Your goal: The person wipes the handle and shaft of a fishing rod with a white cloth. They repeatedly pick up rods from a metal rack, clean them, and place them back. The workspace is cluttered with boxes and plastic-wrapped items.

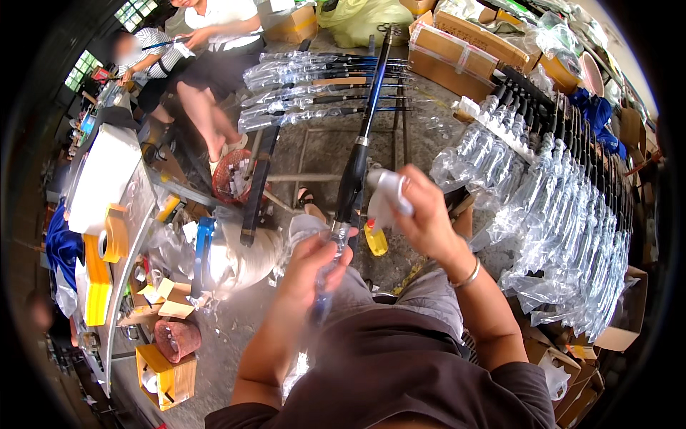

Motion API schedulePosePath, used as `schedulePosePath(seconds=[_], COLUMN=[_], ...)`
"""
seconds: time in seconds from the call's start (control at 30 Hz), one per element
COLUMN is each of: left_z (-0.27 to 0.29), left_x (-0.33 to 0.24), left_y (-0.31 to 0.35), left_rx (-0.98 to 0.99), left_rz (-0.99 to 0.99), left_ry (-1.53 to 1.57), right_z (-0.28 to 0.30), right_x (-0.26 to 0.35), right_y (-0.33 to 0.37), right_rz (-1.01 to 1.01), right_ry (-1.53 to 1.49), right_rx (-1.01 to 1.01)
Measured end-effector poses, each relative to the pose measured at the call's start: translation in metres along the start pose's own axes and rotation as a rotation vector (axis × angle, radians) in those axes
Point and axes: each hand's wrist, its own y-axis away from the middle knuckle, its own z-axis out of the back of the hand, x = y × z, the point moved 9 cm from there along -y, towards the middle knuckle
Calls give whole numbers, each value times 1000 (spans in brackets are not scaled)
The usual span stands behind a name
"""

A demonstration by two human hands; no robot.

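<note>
A black and blue fishing rod (354, 175) slants up and away from my lap, with clear plastic around its lower handle. My left hand (314, 268) is closed around that lower part, near the silver reel seat. Right of the rod, my right hand (425, 214) pinches a white cloth (391, 191), partly smeared by motion. A small gap seems to lie between cloth and rod. Beyond, several rods with plastic-wrapped handles (286, 100) lie side by side across a metal stand (307, 177).
Many bagged rods (572, 214) lean in a row at right. A yellow bottle (375, 239) stands on the floor before me. At left are a cluttered bench (125, 264), a red basket (232, 175) and a yellow box (168, 379). Two people sit at far left, one holding a rod (164, 44).
</note>
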Motion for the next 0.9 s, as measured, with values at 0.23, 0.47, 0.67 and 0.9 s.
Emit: schedulePosePath(seconds=[0.23, 0.47, 0.67, 0.9], left_z=[-22, -10, 10, 5], left_x=[7, 13, -4, -24], left_y=[3, 2, 8, 19], left_rx=[225, 248, -133, -238], left_rz=[77, 122, -63, -352], left_ry=[135, 237, -417, -956], right_z=[1, -50, 1, 33], right_x=[-10, 14, -9, -1], right_y=[-27, 22, 2, -7], right_rz=[48, 155, -28, 92], right_ry=[-34, -93, -96, 316], right_rx=[-92, 143, 34, -167])
